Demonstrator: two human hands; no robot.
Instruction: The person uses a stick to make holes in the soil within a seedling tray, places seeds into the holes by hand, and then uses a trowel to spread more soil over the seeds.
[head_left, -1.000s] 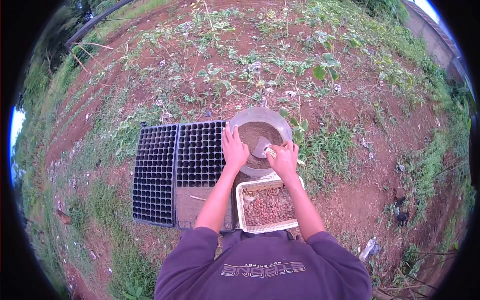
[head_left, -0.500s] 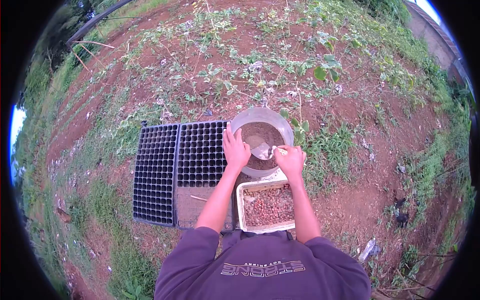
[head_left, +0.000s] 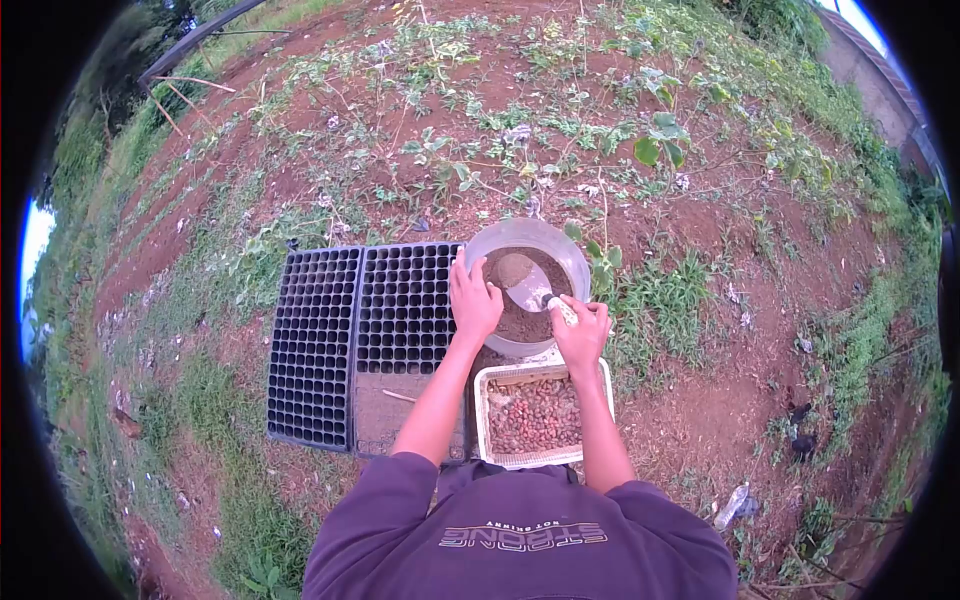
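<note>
My right hand (head_left: pixel 582 338) is closed around the pale handle of a hand trowel (head_left: pixel 530 292). The trowel's metal blade points away and to the left inside a round, translucent tub (head_left: pixel 540 235), and brown soil lies at its tip. Dark, loose soil (head_left: pixel 525 325) covers the tub's bottom. At the tub's left rim, my left hand (head_left: pixel 475 305) grips the edge, its fingers pointing forward. Beside that hand sits a black seedling tray (head_left: pixel 405 305); its far cells look unfilled, while soil covers its near part. A thin stick (head_left: pixel 398 396) lies on that soil.
Another black seedling tray (head_left: pixel 312 345) lies to the left. Close to my body, a cream plastic basket (head_left: pixel 528 460) holds many reddish-brown, seed-like pieces (head_left: pixel 535 415). Weeds (head_left: pixel 660 305) grow right of the tub, and a plastic bottle (head_left: pixel 732 506) lies on the ground at lower right.
The trowel blade has swung from pointing left to pointing more away from me, with soil now at its tip. My right hand has shifted slightly nearer; my left hand stays at the rim.
</note>
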